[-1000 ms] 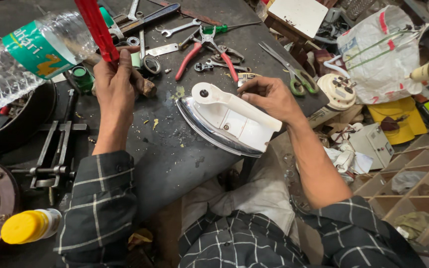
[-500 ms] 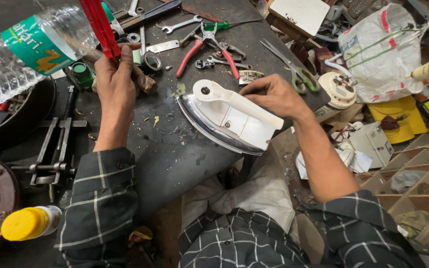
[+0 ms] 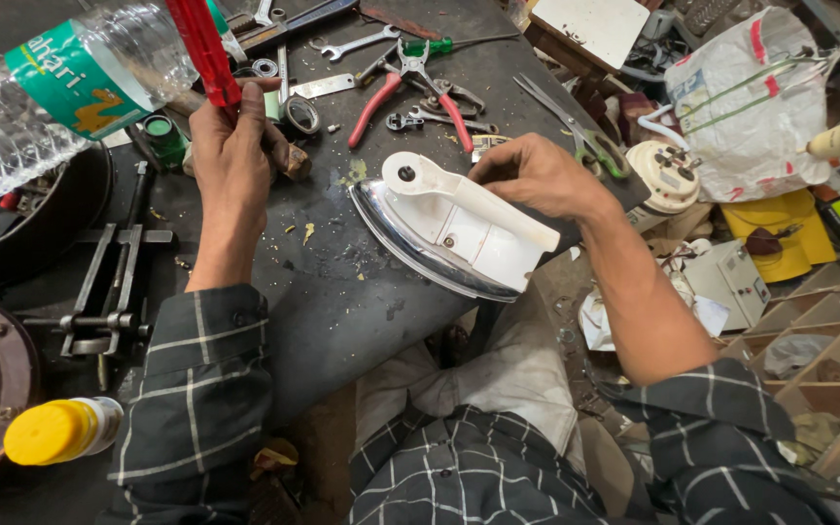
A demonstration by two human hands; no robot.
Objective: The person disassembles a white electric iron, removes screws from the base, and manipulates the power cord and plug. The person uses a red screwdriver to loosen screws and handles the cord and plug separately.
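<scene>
A white clothes iron (image 3: 449,228) with a shiny metal soleplate lies on the dark workbench (image 3: 342,311), its tip pointing to the upper left. My right hand (image 3: 537,175) grips the rear of its body from the far side. My left hand (image 3: 230,146) rests on the bench to the left of the iron, closed around the red handle of a tool (image 3: 201,44) that stands up toward the camera. The tool's tip is hidden by my hand.
A clear plastic bottle (image 3: 60,87) lies at the upper left. Red-handled pliers (image 3: 410,83), wrenches, scissors (image 3: 576,131) and small parts litter the far bench. A metal puller (image 3: 109,292) and yellow-capped bottle (image 3: 60,428) sit left; a plastic bag (image 3: 751,97) and compartment boxes at right.
My left hand has shifted slightly with the red-handled tool. My right hand stays on the iron, which has hardly moved.
</scene>
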